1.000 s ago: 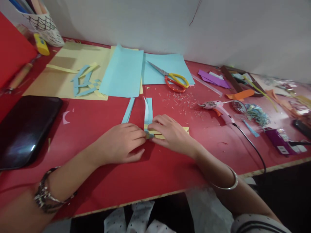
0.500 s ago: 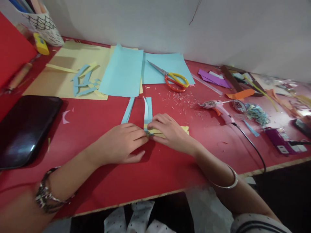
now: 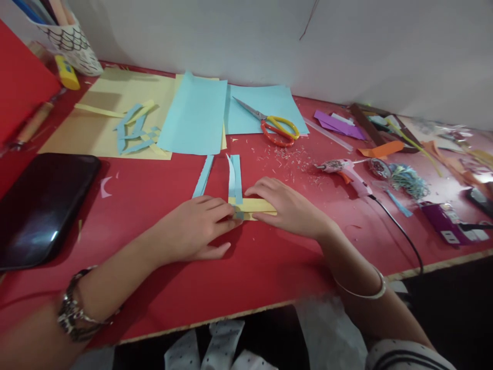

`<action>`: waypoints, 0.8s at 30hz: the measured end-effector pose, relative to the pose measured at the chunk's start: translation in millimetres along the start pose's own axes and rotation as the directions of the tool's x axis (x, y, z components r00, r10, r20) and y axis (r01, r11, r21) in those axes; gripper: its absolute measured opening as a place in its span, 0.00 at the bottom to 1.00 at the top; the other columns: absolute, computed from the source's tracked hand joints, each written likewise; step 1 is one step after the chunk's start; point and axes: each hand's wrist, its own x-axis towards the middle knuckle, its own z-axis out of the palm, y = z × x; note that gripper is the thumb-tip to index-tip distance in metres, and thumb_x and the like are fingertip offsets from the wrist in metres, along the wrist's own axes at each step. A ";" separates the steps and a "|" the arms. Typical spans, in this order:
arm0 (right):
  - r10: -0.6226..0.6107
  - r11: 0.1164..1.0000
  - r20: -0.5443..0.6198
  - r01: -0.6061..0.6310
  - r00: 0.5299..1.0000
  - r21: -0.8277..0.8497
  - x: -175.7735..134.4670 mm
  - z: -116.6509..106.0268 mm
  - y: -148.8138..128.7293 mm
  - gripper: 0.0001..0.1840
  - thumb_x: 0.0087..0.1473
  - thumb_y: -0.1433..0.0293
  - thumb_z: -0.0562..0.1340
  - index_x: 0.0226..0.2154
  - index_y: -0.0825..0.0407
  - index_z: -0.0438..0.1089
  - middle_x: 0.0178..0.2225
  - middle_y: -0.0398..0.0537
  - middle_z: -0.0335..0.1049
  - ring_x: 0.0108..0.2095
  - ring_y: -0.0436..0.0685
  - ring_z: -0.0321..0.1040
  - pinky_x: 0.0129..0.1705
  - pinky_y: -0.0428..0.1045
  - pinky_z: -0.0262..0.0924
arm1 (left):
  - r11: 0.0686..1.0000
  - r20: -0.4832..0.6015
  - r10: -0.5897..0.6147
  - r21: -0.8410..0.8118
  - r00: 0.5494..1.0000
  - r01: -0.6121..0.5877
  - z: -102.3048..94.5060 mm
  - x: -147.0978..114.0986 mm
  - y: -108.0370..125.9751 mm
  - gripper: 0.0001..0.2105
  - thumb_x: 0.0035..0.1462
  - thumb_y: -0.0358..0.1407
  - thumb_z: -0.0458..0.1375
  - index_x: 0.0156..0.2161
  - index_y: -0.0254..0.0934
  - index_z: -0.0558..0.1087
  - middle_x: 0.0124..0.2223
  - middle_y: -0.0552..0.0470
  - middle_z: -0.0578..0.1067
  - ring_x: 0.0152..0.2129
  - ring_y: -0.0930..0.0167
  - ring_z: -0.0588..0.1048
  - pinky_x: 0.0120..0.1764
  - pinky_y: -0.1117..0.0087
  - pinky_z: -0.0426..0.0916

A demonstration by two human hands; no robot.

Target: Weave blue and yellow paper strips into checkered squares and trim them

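Note:
Light-blue paper strips (image 3: 235, 177) and yellow paper strips (image 3: 256, 206) cross at a small woven corner on the red table. My left hand (image 3: 198, 228) holds that corner down with its fingertips, its thumb stretched out below; part of the weave is hidden under it. Another blue strip (image 3: 203, 176) slants up from beneath the left fingers. My right hand (image 3: 287, 210) rests over the yellow strips, thumb and fingers apart on either side of them. Its palm covers their right ends.
Behind the strips lie blue paper sheets (image 3: 194, 115) with scissors (image 3: 265, 121), and a yellow sheet (image 3: 103, 139) bearing cut strips (image 3: 134, 128). At left is a black phone-like slab (image 3: 46, 210). A pink glue gun (image 3: 348, 174) and its cord are on the right, beside yarn (image 3: 410, 180).
My right hand has moved right from the crossing, its fingers spreading and uncovering more of the yellow strips. My left fingertips have shifted slightly right over the corner.

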 end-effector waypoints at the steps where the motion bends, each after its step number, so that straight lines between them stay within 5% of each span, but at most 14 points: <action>1: 0.011 1.000 0.011 -0.011 1.000 -0.023 -1.1 -1.6 0.6 0.13 0.53 0.67 0.58 0.42 0.52 0.63 0.40 0.50 0.63 0.41 0.57 0.60 0.43 0.51 0.55 | 1.000 -0.001 -0.007 -0.007 1.000 0.007 0.0 -0.4 0.4 0.13 0.54 0.39 0.52 0.41 0.35 0.72 0.38 0.46 0.74 0.33 0.66 0.72 0.37 0.65 0.68; 7: 0.087 0.993 0.064 -0.082 0.994 -0.084 -2.9 -6.1 2.1 0.11 0.53 0.69 0.57 0.40 0.53 0.65 0.39 0.49 0.62 0.35 0.54 0.61 0.37 0.48 0.55 | 0.998 -0.018 -0.041 -0.039 0.999 0.040 0.4 -2.2 -0.8 0.13 0.53 0.38 0.53 0.43 0.36 0.71 0.50 0.42 0.70 0.46 0.62 0.69 0.45 0.62 0.67; 14: 0.170 0.984 0.042 -0.166 0.985 -0.068 -2.9 -9.6 -0.5 0.10 0.55 0.63 0.54 0.33 0.52 0.65 0.32 0.45 0.66 0.29 0.51 0.60 0.31 0.46 0.49 | 0.994 0.041 -0.037 -0.102 0.998 0.041 -1.9 -1.4 -2.7 0.14 0.54 0.36 0.51 0.44 0.36 0.71 0.50 0.44 0.72 0.42 0.64 0.72 0.43 0.63 0.69; 24: 0.231 0.970 0.009 -0.229 0.973 -0.078 -2.7 -11.9 9.4 0.07 0.52 0.70 0.55 0.24 0.53 0.64 0.21 0.40 0.62 0.23 0.48 0.57 0.28 0.44 0.45 | 0.997 0.040 -0.040 -0.068 0.998 0.042 -1.4 0.4 0.0 0.15 0.53 0.35 0.50 0.46 0.36 0.71 0.48 0.45 0.73 0.42 0.64 0.72 0.44 0.64 0.68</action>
